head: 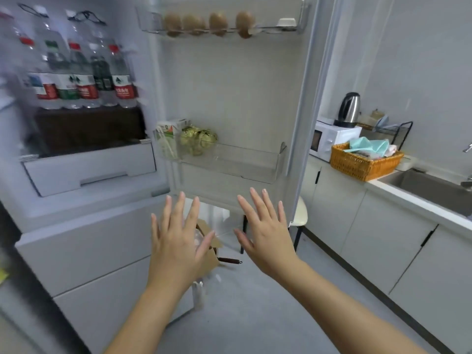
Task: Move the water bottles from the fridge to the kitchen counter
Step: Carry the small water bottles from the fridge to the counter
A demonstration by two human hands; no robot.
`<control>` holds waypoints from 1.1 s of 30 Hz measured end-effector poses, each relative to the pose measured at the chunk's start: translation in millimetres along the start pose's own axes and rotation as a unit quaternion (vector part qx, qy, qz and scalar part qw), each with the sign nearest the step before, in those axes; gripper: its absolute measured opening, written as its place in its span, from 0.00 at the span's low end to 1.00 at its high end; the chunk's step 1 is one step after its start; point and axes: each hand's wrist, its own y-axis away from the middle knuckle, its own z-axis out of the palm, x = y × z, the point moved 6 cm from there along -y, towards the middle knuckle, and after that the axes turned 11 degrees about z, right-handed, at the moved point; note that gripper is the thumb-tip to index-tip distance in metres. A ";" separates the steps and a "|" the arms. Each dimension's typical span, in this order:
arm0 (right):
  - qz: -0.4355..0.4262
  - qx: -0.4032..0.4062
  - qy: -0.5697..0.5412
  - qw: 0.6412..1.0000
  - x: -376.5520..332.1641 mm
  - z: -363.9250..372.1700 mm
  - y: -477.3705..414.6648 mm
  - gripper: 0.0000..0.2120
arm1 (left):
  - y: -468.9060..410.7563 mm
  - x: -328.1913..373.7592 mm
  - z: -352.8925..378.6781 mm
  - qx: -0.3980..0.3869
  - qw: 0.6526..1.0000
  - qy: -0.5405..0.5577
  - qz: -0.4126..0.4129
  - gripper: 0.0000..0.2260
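Observation:
Several clear water bottles (81,75) with red and green labels stand side by side on a shelf inside the open fridge (84,226), upper left. My left hand (178,241) and my right hand (265,236) are held out flat in front of me with fingers spread, both empty. They hover well below and to the right of the bottles, in front of the open fridge door (235,93). The kitchen counter (419,203) runs along the right side.
The door shelves hold brown eggs (207,24), a carton (167,136) and green items. On the counter stand a microwave (332,141) with a kettle (348,109), an orange basket (362,164) and a sink (431,187). A stool (300,213) and a cardboard box (212,249) are on the floor.

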 end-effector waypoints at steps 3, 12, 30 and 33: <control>-0.033 -0.014 -0.019 0.999 -37.2 19.9 -17.3 0.29 | 5.4 -37.8 -8.3 0.001 1.000 -0.022 -0.022 0.33; -0.128 -0.052 -0.061 0.989 -139.2 89.2 -95.5 0.30 | -7.3 -160.8 -24.7 0.012 0.988 -0.102 -0.114 0.33; -0.165 -0.056 -0.181 0.968 -325.5 142.6 -296.7 0.31 | -113.4 -370.0 -65.8 0.054 0.970 -0.149 -0.185 0.28; -0.128 -0.054 -0.187 0.972 -339.1 151.9 -334.9 0.30 | -139.0 -421.4 -62.8 0.101 0.969 -0.039 -0.221 0.26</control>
